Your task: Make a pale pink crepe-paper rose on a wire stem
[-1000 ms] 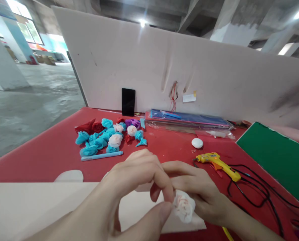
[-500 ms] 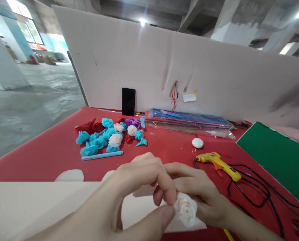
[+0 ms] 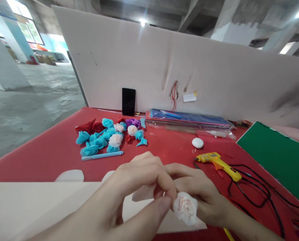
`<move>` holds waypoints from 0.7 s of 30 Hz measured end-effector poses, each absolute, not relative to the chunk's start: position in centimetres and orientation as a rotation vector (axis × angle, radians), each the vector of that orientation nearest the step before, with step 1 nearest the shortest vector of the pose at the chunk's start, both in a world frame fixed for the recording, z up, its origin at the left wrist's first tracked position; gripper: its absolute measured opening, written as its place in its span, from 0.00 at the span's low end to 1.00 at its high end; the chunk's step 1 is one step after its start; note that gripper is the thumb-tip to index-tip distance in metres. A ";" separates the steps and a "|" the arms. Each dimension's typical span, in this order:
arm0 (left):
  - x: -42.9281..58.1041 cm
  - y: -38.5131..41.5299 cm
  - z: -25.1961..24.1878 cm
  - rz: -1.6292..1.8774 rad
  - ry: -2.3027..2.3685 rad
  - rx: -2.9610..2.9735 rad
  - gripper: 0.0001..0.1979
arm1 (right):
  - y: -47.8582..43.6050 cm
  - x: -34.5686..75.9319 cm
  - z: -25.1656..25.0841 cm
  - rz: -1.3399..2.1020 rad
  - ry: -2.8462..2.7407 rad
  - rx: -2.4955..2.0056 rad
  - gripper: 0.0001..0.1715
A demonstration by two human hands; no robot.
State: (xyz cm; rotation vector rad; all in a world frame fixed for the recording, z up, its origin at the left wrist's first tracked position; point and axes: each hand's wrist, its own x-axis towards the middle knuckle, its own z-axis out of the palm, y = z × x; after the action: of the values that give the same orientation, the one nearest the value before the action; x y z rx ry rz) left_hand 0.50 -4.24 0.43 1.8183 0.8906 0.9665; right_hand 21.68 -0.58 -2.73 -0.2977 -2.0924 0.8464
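Note:
Both of my hands are closed round a small pale pink paper rose point(image 3: 186, 208) low in the middle of the view. My left hand point(image 3: 134, 187) pinches its edge and a loose strip of pale paper between thumb and fingers. From the right, my right hand point(image 3: 202, 194) wraps round the flower. Under the hands lies a pale pink sheet of paper point(image 3: 34, 204) on the red table point(image 3: 51, 150).
A pile of blue, white, red and purple paper roses point(image 3: 109, 135) lies beyond, with a blue pen point(image 3: 101, 155). A yellow glue gun point(image 3: 218, 162) with black cable, a white oval object point(image 3: 197, 143), packed coloured sheets point(image 3: 189, 118), a green board point(image 3: 277, 157) and a black phone point(image 3: 128, 101) stand around.
My fingers have shifted slightly round the rose. The flower has turned a little and a strip of pale paper now shows under my left fingers.

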 end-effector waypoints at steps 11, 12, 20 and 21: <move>-0.5 -3.4 0.9 1.010 0.828 2.167 0.07 | -1.2 22.6 -0.9 0.241 -2.307 -0.553 0.11; -0.6 -3.5 1.0 1.005 0.814 2.219 0.07 | -1.4 22.6 -1.0 0.272 -2.293 -0.603 0.12; -1.3 -3.4 0.9 0.987 0.626 2.286 0.10 | -2.4 22.5 0.0 0.006 -2.304 -0.505 0.12; -1.2 -3.3 0.8 0.989 0.594 2.264 0.10 | -2.4 22.4 0.4 0.018 -2.298 -0.526 0.11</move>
State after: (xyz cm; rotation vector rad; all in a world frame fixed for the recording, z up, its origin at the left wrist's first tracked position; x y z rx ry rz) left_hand -1.19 -3.32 0.83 2.2638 0.5938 0.9887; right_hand 22.39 -2.40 0.40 -0.5265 -2.2980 0.0181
